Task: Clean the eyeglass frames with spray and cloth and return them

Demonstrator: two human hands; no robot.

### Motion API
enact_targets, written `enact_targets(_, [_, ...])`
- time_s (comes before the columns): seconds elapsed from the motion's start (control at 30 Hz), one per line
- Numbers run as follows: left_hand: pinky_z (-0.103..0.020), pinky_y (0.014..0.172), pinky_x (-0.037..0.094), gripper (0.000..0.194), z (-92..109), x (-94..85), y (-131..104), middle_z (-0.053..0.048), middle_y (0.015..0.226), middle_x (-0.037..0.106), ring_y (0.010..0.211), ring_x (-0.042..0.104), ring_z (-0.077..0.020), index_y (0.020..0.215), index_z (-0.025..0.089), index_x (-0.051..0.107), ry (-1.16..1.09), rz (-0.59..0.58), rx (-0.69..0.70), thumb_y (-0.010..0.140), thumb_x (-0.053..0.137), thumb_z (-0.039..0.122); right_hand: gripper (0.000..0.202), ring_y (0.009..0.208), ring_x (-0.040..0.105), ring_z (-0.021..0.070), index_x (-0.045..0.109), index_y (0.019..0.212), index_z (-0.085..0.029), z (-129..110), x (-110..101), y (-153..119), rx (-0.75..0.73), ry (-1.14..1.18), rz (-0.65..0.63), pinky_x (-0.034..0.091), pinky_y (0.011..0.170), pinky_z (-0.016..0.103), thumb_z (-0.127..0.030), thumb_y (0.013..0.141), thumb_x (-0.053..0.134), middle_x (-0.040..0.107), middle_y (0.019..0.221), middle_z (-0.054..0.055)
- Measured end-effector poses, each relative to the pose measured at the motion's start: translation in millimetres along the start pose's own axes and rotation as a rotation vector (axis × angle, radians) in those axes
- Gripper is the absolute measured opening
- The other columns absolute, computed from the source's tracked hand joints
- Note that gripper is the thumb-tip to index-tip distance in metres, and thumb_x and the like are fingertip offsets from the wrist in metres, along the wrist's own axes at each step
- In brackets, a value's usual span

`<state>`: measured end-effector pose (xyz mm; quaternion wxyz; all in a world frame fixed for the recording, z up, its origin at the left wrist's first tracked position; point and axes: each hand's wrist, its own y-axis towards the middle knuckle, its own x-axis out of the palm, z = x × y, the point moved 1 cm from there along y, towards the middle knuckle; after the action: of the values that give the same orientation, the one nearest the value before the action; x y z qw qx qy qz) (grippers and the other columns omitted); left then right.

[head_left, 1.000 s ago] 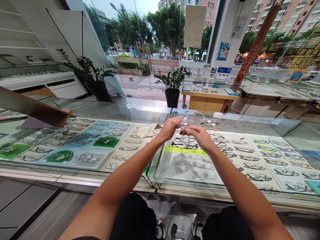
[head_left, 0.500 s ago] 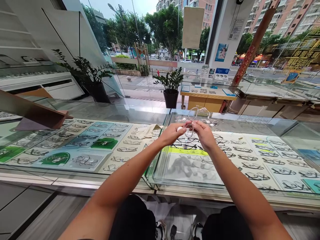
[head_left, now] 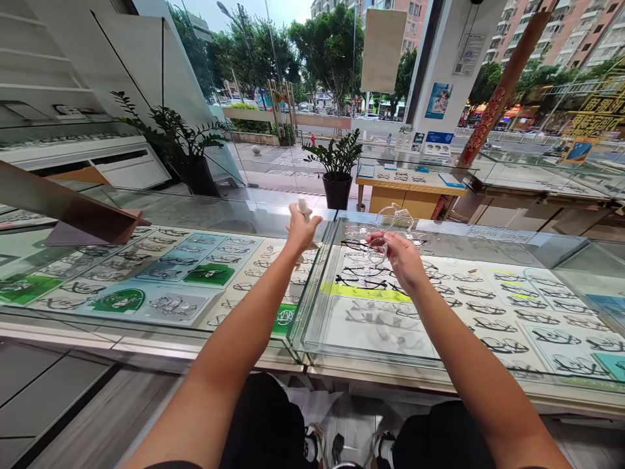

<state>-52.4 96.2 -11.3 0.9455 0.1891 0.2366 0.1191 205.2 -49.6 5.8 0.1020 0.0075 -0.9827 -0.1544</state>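
Now clear glasses hang tilted above the right case, toward its far edge and nearer its left corner. The right hand pinches them between thumb and fingers, one lens raised above the fingertips, the other below. Over the left case, near its far right corner, the left hand is curled around a small bottle, whose pale top pokes above the fingers. Below the right hand, dark frames lie by a yellow strip toward the right case's left edge. A green card sits at the left case's near right corner. Beyond the far edges stand a potted plant and a wooden table.
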Motion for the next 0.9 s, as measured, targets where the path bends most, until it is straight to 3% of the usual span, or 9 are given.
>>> enact_targets(0.1, [-0.051, 0.115, 0.038, 0.041, -26, -11.0, 17, -0.012, 0.131, 0.064, 0.127, 0.061, -0.0322, 0.132, 0.024, 0.039, 0.089, 0.080, -0.071, 0.097, 0.058, 0.029, 0.033, 0.107, 0.071, 0.0284, 0.084, 0.099, -0.025, 3, -1, 1, 0.002, 0.011, 0.000, 0.054, 0.105, 0.045, -0.056, 0.089, 0.077, 0.083, 0.108, 0.009])
enact_targets(0.23, [-0.042, 0.101, 0.048, 0.022, -54, -24.9, 29, -0.014, 0.123, 0.067, 0.115, 0.065, -0.0308, 0.122, 0.022, 0.050, 0.161, 0.000, -0.118, 0.102, 0.053, 0.028, 0.029, 0.107, 0.071, 0.0270, 0.084, 0.100, -0.025, 7, -3, 1, -0.003, 0.030, -0.013, 0.053, 0.101, 0.043, -0.052, 0.091, 0.076, 0.084, 0.107, 0.008])
enact_targets(0.33, [-0.038, 0.100, 0.048, 0.011, -69, -30.3, 33, -0.013, 0.119, 0.070, 0.112, 0.065, -0.0284, 0.106, 0.021, 0.058, 0.208, -0.037, -0.129, 0.097, 0.061, 0.025, 0.028, 0.105, 0.072, 0.0258, 0.084, 0.100, -0.025, 11, -5, 2, 0.016, 0.033, -0.011, 0.052, 0.097, 0.041, -0.050, 0.091, 0.076, 0.084, 0.107, 0.008])
enact_targets(0.43, [-0.038, 0.102, 0.048, 0.012, -80, -30.5, 34, -0.014, 0.122, 0.073, 0.113, 0.066, -0.0287, 0.106, 0.020, 0.061, 0.243, -0.051, -0.153, 0.094, 0.063, 0.022, 0.028, 0.106, 0.072, 0.0263, 0.084, 0.098, -0.025, 14, -5, 2, 0.021, 0.027, -0.005, 0.052, 0.098, 0.041, -0.050, 0.091, 0.075, 0.084, 0.107, 0.008])
enact_targets(0.73, [-0.042, 0.102, 0.049, 0.045, -90, -28.7, 33, -0.019, 0.139, 0.071, 0.122, 0.068, -0.0331, 0.137, 0.020, 0.055, 0.248, -0.079, -0.213, 0.094, 0.068, 0.020, 0.029, 0.107, 0.073, 0.0279, 0.083, 0.097, -0.024, 12, -3, 0, 0.035, 0.006, 0.003, 0.052, 0.096, 0.042, -0.051, 0.088, 0.075, 0.084, 0.105, 0.008])
enact_targets(0.83, [-0.044, 0.103, 0.049, 0.054, -83, -29.3, 29, -0.021, 0.140, 0.069, 0.124, 0.067, -0.0350, 0.142, 0.017, 0.051, 0.249, -0.061, -0.218, 0.092, 0.071, 0.022, 0.031, 0.111, 0.073, 0.0301, 0.082, 0.097, -0.025, 15, -3, 1, 0.029, -0.012, -0.002, 0.053, 0.097, 0.044, -0.054, 0.089, 0.075, 0.084, 0.106, 0.009])
enact_targets(0.9, [-0.044, 0.107, 0.048, 0.064, -70, -31.2, 25, -0.024, 0.152, 0.058, 0.132, 0.062, -0.0353, 0.147, 0.015, 0.046, 0.255, -0.002, -0.199, 0.090, 0.073, 0.024, 0.033, 0.112, 0.073, 0.0307, 0.082, 0.097, -0.025, 16, -4, 2, 0.027, -0.022, -0.001, 0.054, 0.098, 0.045, -0.056, 0.088, 0.075, 0.083, 0.107, 0.009])
